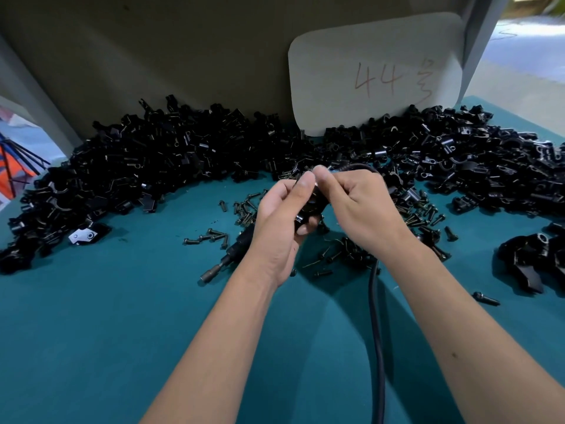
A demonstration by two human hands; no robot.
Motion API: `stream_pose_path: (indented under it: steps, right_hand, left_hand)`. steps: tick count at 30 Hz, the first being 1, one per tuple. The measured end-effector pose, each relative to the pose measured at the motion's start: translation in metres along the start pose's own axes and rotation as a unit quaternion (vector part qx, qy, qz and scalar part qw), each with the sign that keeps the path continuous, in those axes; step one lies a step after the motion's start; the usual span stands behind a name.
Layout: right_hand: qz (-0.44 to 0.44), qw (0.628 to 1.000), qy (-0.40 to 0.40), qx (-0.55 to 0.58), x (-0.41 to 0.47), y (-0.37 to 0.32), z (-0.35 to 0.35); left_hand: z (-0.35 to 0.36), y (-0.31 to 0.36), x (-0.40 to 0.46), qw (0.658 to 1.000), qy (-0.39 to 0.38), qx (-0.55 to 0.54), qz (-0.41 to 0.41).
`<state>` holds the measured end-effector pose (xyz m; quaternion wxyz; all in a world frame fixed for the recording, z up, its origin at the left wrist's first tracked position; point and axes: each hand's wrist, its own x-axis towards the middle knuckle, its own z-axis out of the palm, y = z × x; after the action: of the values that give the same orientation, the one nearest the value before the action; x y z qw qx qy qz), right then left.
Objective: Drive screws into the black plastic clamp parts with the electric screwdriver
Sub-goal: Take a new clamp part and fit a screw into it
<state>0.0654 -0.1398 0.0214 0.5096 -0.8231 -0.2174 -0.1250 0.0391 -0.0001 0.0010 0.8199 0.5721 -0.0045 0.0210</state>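
Heaps of black clamp parts (159,154) fill the left and upper middle of the frame, banked along the teal table (91,332) against a grey backboard. Lower left of that heap we see one part showing a pale metal plate (82,236). Moving toward centre, loose screws (211,237) lie scattered on the cloth, and the electric screwdriver (227,257) rests on the table, its metal tip pointing to the lower left, its body running under our left wrist. At centre our left hand (279,221) grips a black clamp part (310,206), fingers curled round it. Just beside it, our right hand (351,203) pinches something small at the top of that part, probably a screw, though it is too hidden by the fingertips to be sure. A black cable (375,316) runs from the bottom edge up between our forearms. Above, a white card (376,71) marked "44" leans on the backboard. Further right more clamp parts (489,166) are piled, with more screws (425,215) beside our right hand.
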Motion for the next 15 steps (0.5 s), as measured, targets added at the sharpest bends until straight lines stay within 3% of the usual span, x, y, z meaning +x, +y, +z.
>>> stream_pose_path:
  steps: [5,9,13,15]
  right_hand:
    - [0.004,1.000,-0.029,-0.001,0.000,-0.004,0.003]
    - [0.021,0.997,-0.019,-0.070,0.002,0.002,0.011]
    - [0.143,0.980,-0.019,-0.139,0.001,0.003,0.029]
    - [0.206,0.971,-0.033,-0.120,-0.003,0.001,0.037]
  left_hand:
    - [-0.002,0.005,0.000,0.999,0.033,0.022,0.007]
    - [-0.005,0.011,0.004,0.997,0.073,-0.007,0.010]
    - [-0.010,0.016,0.011,0.990,0.128,0.023,0.059]
    - [-0.019,0.017,0.015,0.979,0.168,0.063,0.092]
